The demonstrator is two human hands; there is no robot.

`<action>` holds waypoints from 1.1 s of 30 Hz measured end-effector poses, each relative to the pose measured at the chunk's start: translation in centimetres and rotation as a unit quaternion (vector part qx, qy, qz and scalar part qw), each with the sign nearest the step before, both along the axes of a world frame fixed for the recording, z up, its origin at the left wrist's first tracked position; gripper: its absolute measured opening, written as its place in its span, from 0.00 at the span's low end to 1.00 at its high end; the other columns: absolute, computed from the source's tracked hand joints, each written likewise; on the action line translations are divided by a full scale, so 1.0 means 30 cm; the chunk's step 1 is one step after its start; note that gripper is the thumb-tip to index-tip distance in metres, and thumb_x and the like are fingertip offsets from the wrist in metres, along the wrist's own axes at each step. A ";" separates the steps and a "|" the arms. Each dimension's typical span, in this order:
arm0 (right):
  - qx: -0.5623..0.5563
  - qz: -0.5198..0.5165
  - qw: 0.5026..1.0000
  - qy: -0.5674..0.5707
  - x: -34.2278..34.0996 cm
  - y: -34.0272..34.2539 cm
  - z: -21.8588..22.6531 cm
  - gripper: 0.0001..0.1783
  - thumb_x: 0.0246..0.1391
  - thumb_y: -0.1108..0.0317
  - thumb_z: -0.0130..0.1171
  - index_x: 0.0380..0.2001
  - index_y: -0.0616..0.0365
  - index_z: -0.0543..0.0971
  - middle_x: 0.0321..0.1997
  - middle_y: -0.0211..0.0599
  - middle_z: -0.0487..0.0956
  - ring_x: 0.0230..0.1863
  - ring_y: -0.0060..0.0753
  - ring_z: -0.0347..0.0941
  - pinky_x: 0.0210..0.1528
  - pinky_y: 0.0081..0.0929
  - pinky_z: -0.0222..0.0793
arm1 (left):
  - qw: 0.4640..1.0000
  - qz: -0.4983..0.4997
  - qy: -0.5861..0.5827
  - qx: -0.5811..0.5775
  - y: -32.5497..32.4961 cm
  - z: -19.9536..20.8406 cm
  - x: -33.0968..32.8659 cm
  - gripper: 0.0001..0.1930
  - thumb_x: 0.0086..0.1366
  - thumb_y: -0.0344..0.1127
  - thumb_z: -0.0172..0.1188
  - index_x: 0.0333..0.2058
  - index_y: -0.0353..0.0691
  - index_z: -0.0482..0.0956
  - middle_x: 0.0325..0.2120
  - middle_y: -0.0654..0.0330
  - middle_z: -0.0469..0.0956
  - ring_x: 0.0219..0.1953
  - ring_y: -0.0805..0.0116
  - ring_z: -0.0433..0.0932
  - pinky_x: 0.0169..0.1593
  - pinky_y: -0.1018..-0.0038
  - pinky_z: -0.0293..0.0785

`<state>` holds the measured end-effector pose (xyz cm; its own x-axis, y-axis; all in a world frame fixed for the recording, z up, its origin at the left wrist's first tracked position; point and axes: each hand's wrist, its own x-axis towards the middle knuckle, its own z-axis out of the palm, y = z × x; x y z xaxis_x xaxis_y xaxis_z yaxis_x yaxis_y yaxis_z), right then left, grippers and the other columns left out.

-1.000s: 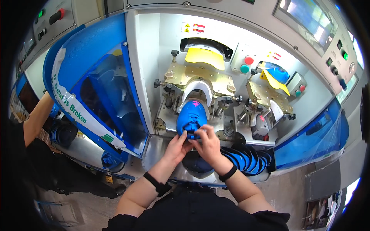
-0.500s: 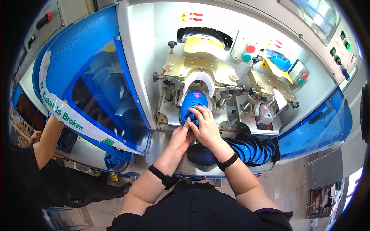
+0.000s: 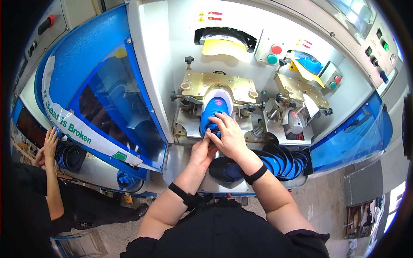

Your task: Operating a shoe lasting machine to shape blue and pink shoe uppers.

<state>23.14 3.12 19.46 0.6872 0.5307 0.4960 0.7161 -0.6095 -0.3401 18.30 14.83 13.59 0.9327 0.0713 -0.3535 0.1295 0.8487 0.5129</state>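
A blue shoe upper [image 3: 215,106] with a pink mark on its toe sits toe-away in the middle moulding station. The white U-shaped pad [image 3: 229,97] under a brass-coloured plate [image 3: 221,83] lies close around its toe. At the near end of the upper, my left hand [image 3: 201,152] is closed, pinching its edge with thumb and fingers. My right hand [image 3: 230,136] curls over the right side of the upper, its thumb close to the left fingertips. Part of the upper is hidden under my fingers.
A stack of blue and black shoe uppers [image 3: 282,163] lies right of my forearms. To the right stands a second moulding station [image 3: 297,118]; red and green buttons [image 3: 274,53] are on the wall. A blue hinged cover [image 3: 92,47] flanks the left. Beyond it, a co-worker's hand [image 3: 50,144] shows.
The brass-coloured plate and white pad have come down around the upper's toe. My hands stay at its near end. The co-worker's arm has shifted and a hand now shows beside the cover.
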 end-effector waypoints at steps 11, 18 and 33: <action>-0.037 0.038 0.999 0.007 -0.005 -0.027 0.041 0.30 0.56 0.51 0.60 0.60 0.48 0.68 0.64 0.43 0.67 0.68 0.52 0.59 0.65 0.45 0.58 | 0.999 0.002 0.001 0.039 -0.005 -0.015 0.002 0.26 0.62 0.52 0.63 0.48 0.38 0.73 0.39 0.59 0.78 0.39 0.67 0.80 0.44 0.68 0.80; 0.056 0.036 0.998 -0.010 -0.077 -0.197 -0.008 0.23 0.51 0.56 0.65 0.47 0.56 0.74 0.47 0.45 0.76 0.46 0.50 0.74 0.46 0.38 0.72 | 0.997 0.017 0.019 0.069 -0.005 0.001 -0.009 0.26 0.59 0.52 0.67 0.42 0.33 0.75 0.33 0.55 0.81 0.31 0.63 0.84 0.32 0.77 0.82; -0.063 0.098 0.990 0.075 -0.274 -0.535 -0.125 0.12 0.48 0.63 0.66 0.34 0.55 0.77 0.33 0.36 0.77 0.36 0.42 0.76 0.34 0.31 0.72 | 0.993 0.010 -0.001 0.119 0.049 -0.030 -0.068 0.27 0.65 0.55 0.59 0.45 0.33 0.74 0.38 0.52 0.81 0.40 0.59 0.82 0.38 0.72 0.82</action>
<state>14.93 -12.93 15.71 0.6256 0.7125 0.3179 0.7723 -0.5076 -0.3821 16.27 16.31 12.68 0.9311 0.1714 -0.3220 0.1119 0.7060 0.6993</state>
